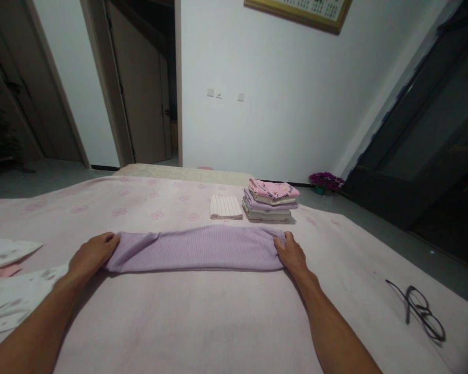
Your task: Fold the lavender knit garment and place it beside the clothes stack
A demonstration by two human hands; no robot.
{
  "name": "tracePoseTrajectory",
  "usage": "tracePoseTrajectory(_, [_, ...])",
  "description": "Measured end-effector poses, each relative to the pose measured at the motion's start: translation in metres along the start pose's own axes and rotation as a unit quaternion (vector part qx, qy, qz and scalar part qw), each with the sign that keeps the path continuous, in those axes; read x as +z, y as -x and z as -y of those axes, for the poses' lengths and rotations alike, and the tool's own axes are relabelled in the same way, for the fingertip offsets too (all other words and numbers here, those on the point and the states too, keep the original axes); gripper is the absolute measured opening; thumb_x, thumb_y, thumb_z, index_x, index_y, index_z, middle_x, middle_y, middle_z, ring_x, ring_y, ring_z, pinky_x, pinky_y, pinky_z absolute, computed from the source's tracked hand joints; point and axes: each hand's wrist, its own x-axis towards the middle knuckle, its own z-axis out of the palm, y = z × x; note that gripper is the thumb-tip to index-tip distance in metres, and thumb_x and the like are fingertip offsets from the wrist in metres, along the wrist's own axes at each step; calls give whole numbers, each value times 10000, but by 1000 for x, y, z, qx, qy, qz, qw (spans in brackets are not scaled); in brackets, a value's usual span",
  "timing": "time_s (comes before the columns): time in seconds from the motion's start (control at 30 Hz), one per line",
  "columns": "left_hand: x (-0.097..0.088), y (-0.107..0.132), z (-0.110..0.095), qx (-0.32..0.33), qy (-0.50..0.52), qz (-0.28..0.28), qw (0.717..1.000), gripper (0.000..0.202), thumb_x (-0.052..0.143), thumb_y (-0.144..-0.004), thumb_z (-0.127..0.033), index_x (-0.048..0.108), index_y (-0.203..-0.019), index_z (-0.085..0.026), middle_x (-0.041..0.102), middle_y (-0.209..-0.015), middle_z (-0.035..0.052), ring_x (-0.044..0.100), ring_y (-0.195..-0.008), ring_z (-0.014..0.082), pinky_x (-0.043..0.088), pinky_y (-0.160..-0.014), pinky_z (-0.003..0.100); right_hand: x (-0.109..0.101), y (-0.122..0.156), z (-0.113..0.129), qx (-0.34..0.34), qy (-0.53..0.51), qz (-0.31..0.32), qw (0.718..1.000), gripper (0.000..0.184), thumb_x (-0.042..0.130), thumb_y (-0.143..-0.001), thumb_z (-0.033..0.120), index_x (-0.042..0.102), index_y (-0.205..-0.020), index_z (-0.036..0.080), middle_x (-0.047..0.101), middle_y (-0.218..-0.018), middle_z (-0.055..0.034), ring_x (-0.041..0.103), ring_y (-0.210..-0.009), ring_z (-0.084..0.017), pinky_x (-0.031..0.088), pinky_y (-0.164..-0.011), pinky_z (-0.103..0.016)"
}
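Note:
A lilac ribbed knit garment (195,249) lies folded into a long horizontal strip on the pink flower-patterned bedspread (203,327). My left hand (93,254) grips its left end, and my right hand (292,254) grips its right end. Just beyond the strip are a folded cream-striped cloth (226,207) and a stack of folded clothes (270,200), topped by a pink printed piece. A white patterned cloth (10,293) lies left of my left forearm, partly beyond the frame's edge.
Black-framed glasses (417,314) lie on the bedspread at the right. Beyond the bed are a grey floor, a pot of magenta flowers (326,182), and a dark glass door (425,124). Doorways stand in the white wall at the back left.

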Motion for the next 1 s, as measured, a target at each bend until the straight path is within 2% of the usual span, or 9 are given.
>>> tracePoseTrajectory(0.2, [-10,1,14,-33,-23,39,998,483,374,-936,-478,703,-1109,-170,707,-1221,154,646,-1066,325,487,-885,392,-2,-9,-12,26,2,14,1000,391,363,-1002,514,510,-1192,206,720,-1058,-132,688,-946,-265,412,-712,-304])
tracePoseTrajectory(0.47, [-14,10,16,-78,-57,52,994,486,357,-921,-522,689,-1100,-216,691,-1213,165,641,-1039,371,493,-820,447,-1,-15,-19,48,36,23,998,456,348,-983,541,512,-1233,197,711,-1089,-156,691,-983,-300,461,-762,-352])
tracePoseTrajectory(0.67, [-10,26,-1,-58,-78,40,994,529,340,-906,-633,672,-1085,-262,717,-1116,167,656,-1016,398,486,-787,483,0,-9,-13,44,62,22,997,472,335,-985,546,508,-1249,196,716,-1059,-155,698,-969,-318,472,-768,-372])
tracePoseTrajectory(0.77, [-14,29,-7,-38,-50,16,998,505,394,-898,-624,642,-1108,-237,720,-1128,173,662,-1006,389,478,-763,464,-1,-6,-11,44,60,23,997,475,331,-986,552,521,-1245,202,718,-1064,-152,697,-976,-323,475,-771,-375])
tracePoseTrajectory(0.87, [-21,28,-11,-23,-38,-18,999,493,361,-925,-592,617,-1131,-224,711,-1173,135,657,-1022,351,473,-759,421,-1,-6,-11,49,58,27,997,477,343,-986,543,529,-1260,200,719,-1079,-156,694,-989,-326,475,-782,-380])
tracePoseTrajectory(0.93, [-22,26,-14,-12,-20,6,1000,516,350,-925,-619,647,-1080,-226,727,-1120,118,667,-979,333,467,-744,394,-1,-6,-11,53,54,28,997,493,353,-983,548,524,-1288,200,718,-1092,-158,693,-996,-324,475,-789,-382])
tracePoseTrajectory(1.0, [-19,22,-16,5,14,54,998,535,400,-895,-661,679,-1015,-219,741,-1056,121,678,-928,318,464,-725,372,-1,-7,-12,53,51,26,997,509,354,-980,559,520,-1305,204,717,-1104,-161,691,-1004,-321,476,-799,-386])
